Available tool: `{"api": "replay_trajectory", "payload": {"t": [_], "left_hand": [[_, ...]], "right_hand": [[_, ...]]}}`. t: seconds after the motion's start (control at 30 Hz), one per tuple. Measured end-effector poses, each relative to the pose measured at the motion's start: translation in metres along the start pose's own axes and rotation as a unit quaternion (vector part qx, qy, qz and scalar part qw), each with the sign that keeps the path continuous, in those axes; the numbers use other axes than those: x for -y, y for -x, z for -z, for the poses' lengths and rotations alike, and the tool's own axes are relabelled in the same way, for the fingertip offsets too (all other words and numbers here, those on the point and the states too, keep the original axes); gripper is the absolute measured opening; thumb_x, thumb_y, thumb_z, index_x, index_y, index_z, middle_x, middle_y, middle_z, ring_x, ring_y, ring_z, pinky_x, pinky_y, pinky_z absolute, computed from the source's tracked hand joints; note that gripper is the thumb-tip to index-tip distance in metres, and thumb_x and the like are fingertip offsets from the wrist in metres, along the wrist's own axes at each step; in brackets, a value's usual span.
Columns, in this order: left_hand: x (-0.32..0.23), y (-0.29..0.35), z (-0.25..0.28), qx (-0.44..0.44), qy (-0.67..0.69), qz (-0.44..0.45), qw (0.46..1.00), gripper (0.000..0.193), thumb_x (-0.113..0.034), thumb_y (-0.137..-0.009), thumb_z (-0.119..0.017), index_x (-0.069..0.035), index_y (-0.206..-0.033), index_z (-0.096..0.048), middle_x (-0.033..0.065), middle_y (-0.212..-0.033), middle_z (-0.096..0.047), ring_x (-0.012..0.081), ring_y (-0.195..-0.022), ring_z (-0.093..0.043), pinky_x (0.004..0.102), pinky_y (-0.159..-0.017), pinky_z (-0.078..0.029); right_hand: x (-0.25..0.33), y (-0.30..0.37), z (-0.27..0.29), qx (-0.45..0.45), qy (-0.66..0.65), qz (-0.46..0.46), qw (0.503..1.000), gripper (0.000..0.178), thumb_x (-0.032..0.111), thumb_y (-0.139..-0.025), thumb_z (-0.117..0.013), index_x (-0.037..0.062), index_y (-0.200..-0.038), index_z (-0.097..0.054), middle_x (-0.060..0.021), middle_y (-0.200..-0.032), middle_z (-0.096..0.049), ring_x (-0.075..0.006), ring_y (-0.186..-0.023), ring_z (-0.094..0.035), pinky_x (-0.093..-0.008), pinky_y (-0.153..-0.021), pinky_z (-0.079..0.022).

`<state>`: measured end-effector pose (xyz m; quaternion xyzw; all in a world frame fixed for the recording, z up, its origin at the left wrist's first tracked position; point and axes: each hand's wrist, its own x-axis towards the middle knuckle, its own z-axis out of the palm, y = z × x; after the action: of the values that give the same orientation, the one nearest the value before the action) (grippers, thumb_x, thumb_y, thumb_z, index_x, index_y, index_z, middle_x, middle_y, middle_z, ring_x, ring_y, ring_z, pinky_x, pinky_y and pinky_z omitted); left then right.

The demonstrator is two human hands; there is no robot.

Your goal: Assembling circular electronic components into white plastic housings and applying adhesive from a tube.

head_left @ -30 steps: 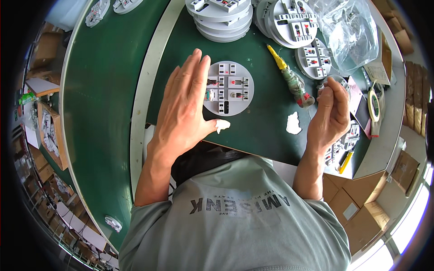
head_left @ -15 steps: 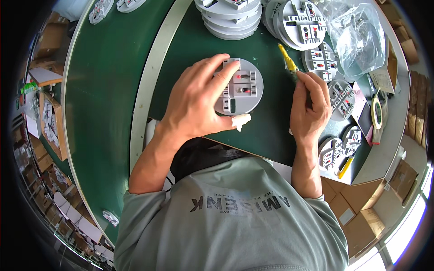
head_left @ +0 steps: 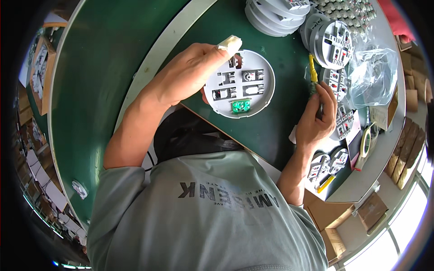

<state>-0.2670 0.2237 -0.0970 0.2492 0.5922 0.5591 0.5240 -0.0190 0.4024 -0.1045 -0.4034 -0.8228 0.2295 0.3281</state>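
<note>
My left hand [head_left: 190, 74] grips the left edge of a round pale grey plastic housing [head_left: 247, 99], thumb on top, fingers mostly hidden beneath. A white wrap [head_left: 230, 44] covers the thumb tip. The housing's hollow side faces up, showing metal contacts in slots and a small green circuit board [head_left: 241, 106] near its lower rim. To the right, my right hand [head_left: 318, 117] is closed around a slim tool with a yellow end [head_left: 313, 67] pointing away from me; its exact kind is unclear.
Stacked grey housings [head_left: 275, 20] stand at the back, beside more tilted housings [head_left: 334, 43]. A clear plastic bag [head_left: 374, 74] lies to the right, with a tape roll [head_left: 365, 142] nearer. A yellow-handled tool [head_left: 326, 184] rests by smaller housings at the green table's right edge.
The housing has been flipped from its socket face to its hollow side, and my left hand now holds its edge with the thumb on top. My right hand still holds the tool. The view has shifted.
</note>
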Motion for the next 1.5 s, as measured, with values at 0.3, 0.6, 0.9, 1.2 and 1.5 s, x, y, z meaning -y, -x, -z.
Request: {"api": "replay_trajectory", "payload": {"t": [0.3, 0.6, 0.9, 1.2, 1.5], "left_hand": [[-0.003, -0.002, 0.004, 0.003, -0.030, 0.036, 0.999, 0.060, -0.050, -0.119, -0.047, 0.001, -0.109, -0.077, 0.0010, -0.097, -0.077, 0.0051, -0.087, -0.065, 0.0277, -0.082, -0.053], [0.001, -0.003, 0.007, 0.009, -0.009, 0.037, 0.999, 0.059, -0.051, -0.118, -0.048, 0.000, -0.108, -0.077, 0.0014, -0.097, -0.077, 0.0065, -0.087, -0.067, 0.0283, -0.085, -0.054], [-0.002, 0.000, 0.001, 0.006, 0.019, 0.010, 1.000, 0.053, -0.047, -0.115, -0.056, 0.002, -0.107, -0.076, 0.0025, -0.088, -0.073, 0.0063, -0.073, -0.064, 0.0270, -0.063, -0.051], [-0.006, 0.004, 0.002, 0.002, 0.059, 0.005, 0.998, 0.048, -0.040, -0.117, -0.055, 0.001, -0.105, -0.076, 0.0003, -0.096, -0.076, 0.0044, -0.087, -0.066, 0.0264, -0.082, -0.052], [-0.004, 0.004, 0.003, 0.043, 0.059, -0.010, 0.997, 0.047, -0.040, -0.117, -0.054, 0.001, -0.106, -0.074, -0.0026, -0.096, -0.073, 0.0036, -0.089, -0.061, 0.0258, -0.082, -0.050]], "right_hand": [[-0.002, -0.001, 0.000, 0.011, 0.022, -0.010, 1.000, 0.025, 0.002, -0.097, -0.075, 0.0044, -0.122, -0.079, -0.0099, -0.127, -0.078, -0.0239, -0.109, -0.077, -0.0346, -0.092, -0.060], [-0.004, -0.003, 0.002, 0.017, 0.033, 0.000, 0.999, 0.027, 0.002, -0.095, -0.077, 0.0046, -0.122, -0.078, -0.0108, -0.128, -0.078, -0.0265, -0.114, -0.076, -0.0380, -0.099, -0.059], [-0.002, -0.002, 0.002, 0.022, 0.021, -0.022, 0.999, 0.027, 0.002, -0.095, -0.077, 0.0046, -0.122, -0.078, -0.0115, -0.128, -0.078, -0.0275, -0.115, -0.076, -0.0377, -0.100, -0.058], [-0.004, -0.003, 0.001, 0.023, 0.003, -0.018, 1.000, 0.027, 0.003, -0.096, -0.077, 0.0052, -0.123, -0.078, -0.0120, -0.128, -0.077, -0.0272, -0.115, -0.076, -0.0373, -0.100, -0.058], [-0.007, -0.002, 0.003, 0.028, 0.001, -0.016, 0.999, 0.028, 0.004, -0.098, -0.077, 0.0047, -0.125, -0.078, -0.0107, -0.129, -0.078, -0.0230, -0.119, -0.074, -0.0359, -0.106, -0.056]]}}
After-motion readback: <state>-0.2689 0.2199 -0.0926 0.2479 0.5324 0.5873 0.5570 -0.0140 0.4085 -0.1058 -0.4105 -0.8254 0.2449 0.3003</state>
